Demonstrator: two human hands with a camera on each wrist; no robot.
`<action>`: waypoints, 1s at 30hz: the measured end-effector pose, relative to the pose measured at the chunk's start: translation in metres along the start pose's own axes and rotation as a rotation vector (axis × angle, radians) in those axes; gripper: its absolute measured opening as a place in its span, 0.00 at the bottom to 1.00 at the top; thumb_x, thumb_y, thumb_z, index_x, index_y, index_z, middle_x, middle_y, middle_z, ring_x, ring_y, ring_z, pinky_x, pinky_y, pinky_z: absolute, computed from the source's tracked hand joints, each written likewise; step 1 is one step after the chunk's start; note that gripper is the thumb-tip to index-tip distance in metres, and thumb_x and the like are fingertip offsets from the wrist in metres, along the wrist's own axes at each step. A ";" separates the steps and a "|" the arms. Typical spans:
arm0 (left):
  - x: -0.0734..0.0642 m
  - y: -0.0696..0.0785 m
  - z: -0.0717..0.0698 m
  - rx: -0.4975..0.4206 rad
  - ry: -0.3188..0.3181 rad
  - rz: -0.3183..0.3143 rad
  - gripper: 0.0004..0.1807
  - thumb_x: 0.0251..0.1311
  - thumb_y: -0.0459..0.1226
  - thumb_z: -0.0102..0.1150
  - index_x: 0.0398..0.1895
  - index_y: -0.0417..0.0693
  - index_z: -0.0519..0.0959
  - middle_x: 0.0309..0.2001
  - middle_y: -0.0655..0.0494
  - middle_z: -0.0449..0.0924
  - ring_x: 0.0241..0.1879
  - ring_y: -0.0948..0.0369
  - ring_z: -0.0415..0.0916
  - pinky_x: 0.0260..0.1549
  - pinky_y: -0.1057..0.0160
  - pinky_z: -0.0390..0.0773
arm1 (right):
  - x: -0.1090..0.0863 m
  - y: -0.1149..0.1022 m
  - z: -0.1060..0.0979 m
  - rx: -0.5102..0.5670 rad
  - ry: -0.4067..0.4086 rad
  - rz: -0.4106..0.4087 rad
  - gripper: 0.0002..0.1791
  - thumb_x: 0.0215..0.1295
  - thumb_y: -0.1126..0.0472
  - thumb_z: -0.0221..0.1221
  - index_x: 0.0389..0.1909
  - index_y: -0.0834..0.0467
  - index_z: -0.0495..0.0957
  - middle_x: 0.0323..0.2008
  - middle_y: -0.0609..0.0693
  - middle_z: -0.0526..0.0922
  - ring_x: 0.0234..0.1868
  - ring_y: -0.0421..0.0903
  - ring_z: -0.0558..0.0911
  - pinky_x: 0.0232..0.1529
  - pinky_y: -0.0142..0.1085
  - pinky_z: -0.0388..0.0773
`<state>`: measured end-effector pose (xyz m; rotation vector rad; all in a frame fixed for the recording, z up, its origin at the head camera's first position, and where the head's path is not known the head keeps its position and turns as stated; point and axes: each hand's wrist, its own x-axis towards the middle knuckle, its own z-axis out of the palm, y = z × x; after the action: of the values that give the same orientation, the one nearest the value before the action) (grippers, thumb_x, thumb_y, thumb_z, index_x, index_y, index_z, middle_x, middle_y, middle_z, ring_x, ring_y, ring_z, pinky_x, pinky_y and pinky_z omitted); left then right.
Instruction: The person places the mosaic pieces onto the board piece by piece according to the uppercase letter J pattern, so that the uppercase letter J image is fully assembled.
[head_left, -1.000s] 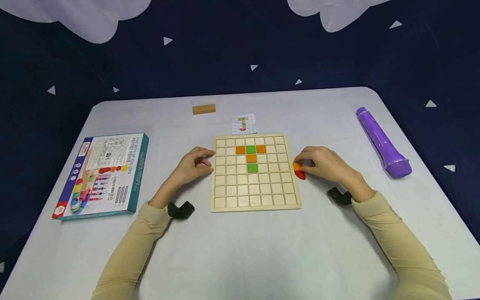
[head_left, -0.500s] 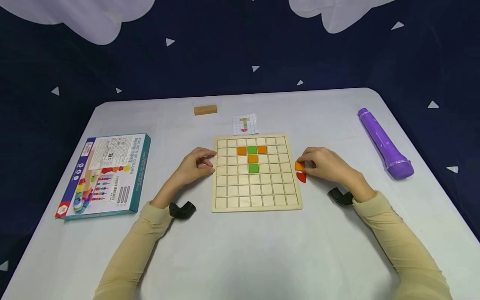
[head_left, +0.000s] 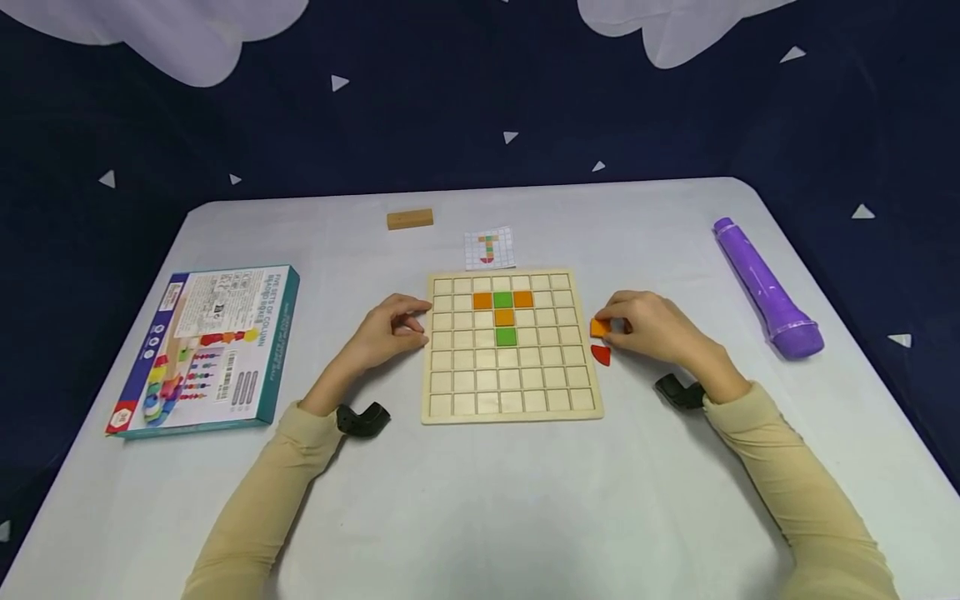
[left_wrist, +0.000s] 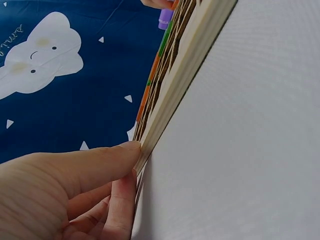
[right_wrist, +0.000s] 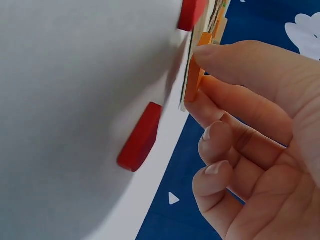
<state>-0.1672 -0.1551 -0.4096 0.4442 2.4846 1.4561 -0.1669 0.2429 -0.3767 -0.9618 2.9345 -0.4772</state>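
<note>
A pale wooden grid board (head_left: 512,402) lies on the table, with two green tiles and three orange tiles set in its cells. My left hand (head_left: 385,336) touches the board's left edge with thumb and finger, its other fingers bent loosely. Just off the right edge, my right hand (head_left: 647,326) pinches an orange square tile (right_wrist: 196,75) between thumb and forefinger, tilted up on edge. A red rounded piece (head_left: 601,355) lies beside the board below that tile. Two red pieces show in the right wrist view, the nearer red piece (right_wrist: 140,140) lying on the cloth.
Behind the board lies a small pattern card (head_left: 490,248) and a wooden block (head_left: 410,219). A flat boxed game (head_left: 202,350) is at the left, a purple toy microphone (head_left: 765,287) at the right. Black wrist devices (head_left: 363,420) are worn on both wrists.
The orange tile in my right hand has moved apart from the red piece and is now tipped up. My left hand stays at the board's edge.
</note>
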 end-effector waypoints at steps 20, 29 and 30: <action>0.001 -0.001 0.001 -0.003 0.007 -0.008 0.28 0.51 0.25 0.62 0.59 0.32 0.70 0.56 0.37 0.68 0.45 0.48 0.76 0.36 0.84 0.73 | 0.012 -0.026 -0.001 -0.005 0.042 -0.045 0.13 0.52 0.63 0.67 0.40 0.60 0.84 0.38 0.52 0.84 0.26 0.42 0.74 0.28 0.31 0.71; 0.001 -0.002 0.001 0.000 0.011 -0.003 0.28 0.51 0.25 0.62 0.59 0.32 0.70 0.56 0.38 0.68 0.45 0.48 0.76 0.36 0.84 0.73 | 0.015 -0.038 0.001 0.004 0.048 -0.090 0.12 0.52 0.62 0.66 0.39 0.61 0.84 0.37 0.52 0.84 0.30 0.43 0.78 0.31 0.34 0.76; 0.001 -0.002 0.001 0.000 0.011 -0.001 0.28 0.51 0.25 0.62 0.59 0.32 0.70 0.56 0.38 0.68 0.45 0.48 0.76 0.36 0.84 0.73 | 0.015 -0.040 0.001 0.008 0.050 -0.099 0.13 0.52 0.62 0.66 0.39 0.61 0.84 0.37 0.52 0.84 0.31 0.43 0.78 0.32 0.35 0.77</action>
<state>-0.1683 -0.1549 -0.4115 0.4357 2.4924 1.4618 -0.1559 0.2032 -0.3652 -1.1150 2.9363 -0.5227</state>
